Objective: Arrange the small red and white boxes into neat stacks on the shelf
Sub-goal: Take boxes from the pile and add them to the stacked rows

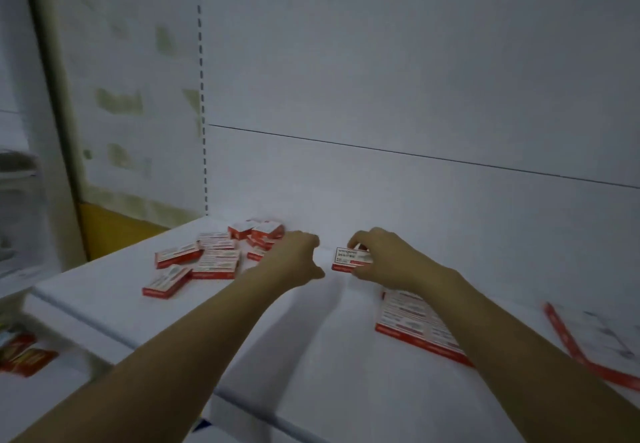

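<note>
The right hand (377, 255) pinches one box (349, 259) at centre frame, thumb on its near side and fingers curled over the far side; its long axis runs left to right. The left hand (298, 259) is just left of it, at the edge of the loose pile (214, 255); its fingers are hidden, possibly curled, I cannot tell. A laid row (412, 318) lies lower right, nearer the right hand. White shelf (311, 338), dim room

loose boxes (207, 259) left (scattered), stack (417, 324) right
</note>
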